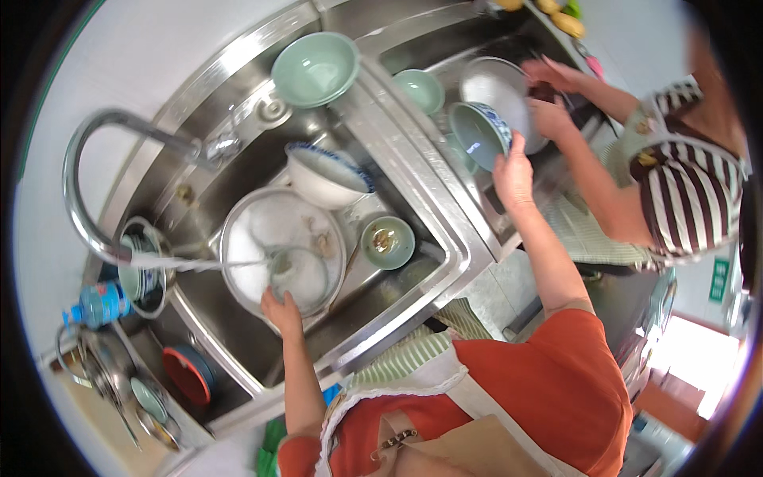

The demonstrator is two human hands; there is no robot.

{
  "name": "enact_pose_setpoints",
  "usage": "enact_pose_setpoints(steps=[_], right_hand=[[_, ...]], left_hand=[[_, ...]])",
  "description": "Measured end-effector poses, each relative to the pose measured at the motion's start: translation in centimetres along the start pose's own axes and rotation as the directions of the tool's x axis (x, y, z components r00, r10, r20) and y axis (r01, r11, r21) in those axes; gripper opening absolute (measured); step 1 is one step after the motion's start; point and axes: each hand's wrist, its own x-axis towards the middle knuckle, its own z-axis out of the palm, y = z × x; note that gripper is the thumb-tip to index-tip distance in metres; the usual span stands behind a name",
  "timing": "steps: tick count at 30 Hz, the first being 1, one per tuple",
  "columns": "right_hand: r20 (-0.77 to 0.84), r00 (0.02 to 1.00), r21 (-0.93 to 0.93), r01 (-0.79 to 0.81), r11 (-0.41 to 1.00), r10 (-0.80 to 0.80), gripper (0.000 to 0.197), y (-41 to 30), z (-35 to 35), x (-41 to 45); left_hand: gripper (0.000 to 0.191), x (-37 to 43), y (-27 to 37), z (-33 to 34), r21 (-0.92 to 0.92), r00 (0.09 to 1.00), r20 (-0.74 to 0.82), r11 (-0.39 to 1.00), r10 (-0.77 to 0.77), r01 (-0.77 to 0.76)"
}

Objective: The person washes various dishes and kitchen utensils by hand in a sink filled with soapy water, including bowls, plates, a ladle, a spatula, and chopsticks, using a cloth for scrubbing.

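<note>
My right hand [514,179] grips the rim of a blue-and-white patterned bowl [481,138], tilted above the right-hand sink. In the left basin, my left hand [282,311] has its fingers at the near rim of a pale round bowl [300,277]. That bowl sits in a wide metal basin [343,238] of white suds, and water from the curved faucet [74,179] streams onto it. A white bowl with a blue rim [328,177] leans at the basin's far edge. Right of the basin stands a small green bowl [388,243] with brown food scraps.
Opposite, a co-worker's hands [551,95] work by a large metal pan [495,83]. Green bowls [316,68] rest on the sink divider [405,143]. At left are a strainer of bowls [143,268], a blue soap bottle [102,304] and a red-rimmed container [188,375].
</note>
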Motion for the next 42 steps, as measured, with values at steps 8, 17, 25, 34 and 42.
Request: enact_pose_setpoints(steps=[8, 17, 25, 34, 42], right_hand=[[0.604, 0.654, 0.11, -0.635, 0.765, 0.456, 0.031, 11.1, 16.2, 6.5], [0.471, 0.864, -0.438, 0.057, 0.897, 0.175, 0.042, 5.7, 10.6, 4.6], [0.153, 0.715, 0.525, 0.526, 0.669, -0.682, 0.036, -25.1, 3.6, -0.1], [0.177, 0.544, 0.801, 0.404, 0.441, -0.82, 0.053, -39.6, 13.6, -1.6], [0.415, 0.421, 0.128, 0.851, 0.51, -0.807, 0.036, -24.5, 21.8, -20.6]], left_hand=[[0.052, 1.4, 1.8, -1.0, -0.254, 0.982, -0.121, 0.961, -0.146, 0.111], [0.041, -0.6, 0.3, -2.3, -0.182, 0.984, -0.116, 0.977, -0.135, 0.113], [0.041, 0.0, -2.6, -3.3, -0.214, 0.985, -0.036, 0.964, -0.171, 0.159], [0.047, 2.6, -4.3, -1.3, -0.283, 0.994, 0.067, 0.953, -0.091, 0.106], [0.042, 5.2, -2.5, -0.2, -0.134, 0.906, 0.384, 0.961, -0.176, 0.243]])
